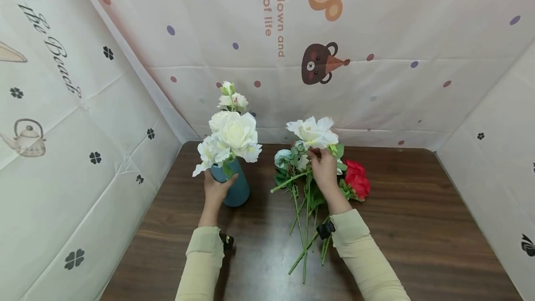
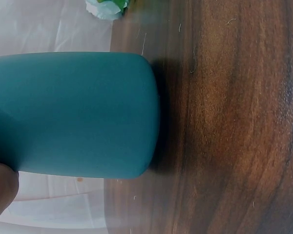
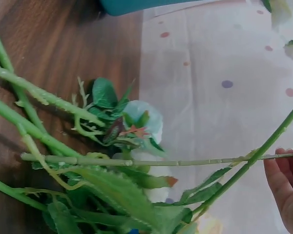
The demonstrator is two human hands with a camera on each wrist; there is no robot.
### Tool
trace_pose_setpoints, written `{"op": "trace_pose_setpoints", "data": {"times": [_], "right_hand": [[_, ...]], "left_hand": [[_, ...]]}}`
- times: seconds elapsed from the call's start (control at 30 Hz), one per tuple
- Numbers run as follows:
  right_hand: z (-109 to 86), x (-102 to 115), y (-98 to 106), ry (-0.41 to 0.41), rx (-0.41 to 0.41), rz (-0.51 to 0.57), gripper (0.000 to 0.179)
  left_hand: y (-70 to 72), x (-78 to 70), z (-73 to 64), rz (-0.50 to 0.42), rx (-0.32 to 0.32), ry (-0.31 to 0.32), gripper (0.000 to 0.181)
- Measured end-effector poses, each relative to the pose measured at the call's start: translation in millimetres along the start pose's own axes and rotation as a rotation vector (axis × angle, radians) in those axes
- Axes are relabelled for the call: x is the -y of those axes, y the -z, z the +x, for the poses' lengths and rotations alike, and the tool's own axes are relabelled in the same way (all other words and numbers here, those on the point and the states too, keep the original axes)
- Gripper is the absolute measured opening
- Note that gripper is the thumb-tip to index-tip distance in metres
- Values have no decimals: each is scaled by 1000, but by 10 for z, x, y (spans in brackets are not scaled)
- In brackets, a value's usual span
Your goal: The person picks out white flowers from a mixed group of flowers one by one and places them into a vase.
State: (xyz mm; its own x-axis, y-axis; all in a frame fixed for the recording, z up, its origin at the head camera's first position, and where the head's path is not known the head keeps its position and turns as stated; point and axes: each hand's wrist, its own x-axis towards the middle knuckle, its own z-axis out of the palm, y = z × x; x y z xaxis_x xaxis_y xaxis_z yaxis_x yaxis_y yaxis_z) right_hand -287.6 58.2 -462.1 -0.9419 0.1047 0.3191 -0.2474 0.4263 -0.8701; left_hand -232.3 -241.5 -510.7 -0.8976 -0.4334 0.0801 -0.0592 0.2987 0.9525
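Observation:
A blue-green vase (image 1: 237,189) stands on the table, holding several white flowers (image 1: 238,134). My left hand (image 1: 216,192) grips the vase near its rim; the left wrist view has the vase's lower body (image 2: 88,117) and a bit of the hand (image 2: 1,187). With its fingers, my right hand (image 1: 327,173) pinches the stem of a white flower (image 1: 312,133) just under the bloom. That thin stem (image 3: 185,162) stretches away from the right hand (image 3: 287,187) in the right wrist view, above the other stems and leaves.
Beneath the right hand lies a pile of flowers with green stems (image 1: 307,226), including a red flower (image 1: 356,180) and a pale blue one (image 1: 282,158). The brown wooden table (image 1: 409,226) is bordered by printed cloth walls (image 1: 376,101) at the back and sides.

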Motion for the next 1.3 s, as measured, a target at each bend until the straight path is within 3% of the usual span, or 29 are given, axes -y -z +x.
{"op": "trace_pose_setpoints", "data": {"times": [0.17,0.5,0.63,0.77,1.0,1.3], "right_hand": [[-6,41,25,-1,3,44,21],[15,-120,31,-229,189,155,30],[24,-201,41,-226,277,75,35],[29,-261,45,-184,300,32,32],[89,-229,78,-115,230,-39,28],[148,-127,104,-50,101,34,25]], "left_hand": [[2,-10,12,-1,3,-8,90],[-5,13,2,-8,3,-24,89],[-2,6,-3,-6,3,-13,87],[1,0,10,-1,4,-9,87],[8,16,16,14,-10,-13,85],[12,-1,11,5,-12,-24,86]]}}
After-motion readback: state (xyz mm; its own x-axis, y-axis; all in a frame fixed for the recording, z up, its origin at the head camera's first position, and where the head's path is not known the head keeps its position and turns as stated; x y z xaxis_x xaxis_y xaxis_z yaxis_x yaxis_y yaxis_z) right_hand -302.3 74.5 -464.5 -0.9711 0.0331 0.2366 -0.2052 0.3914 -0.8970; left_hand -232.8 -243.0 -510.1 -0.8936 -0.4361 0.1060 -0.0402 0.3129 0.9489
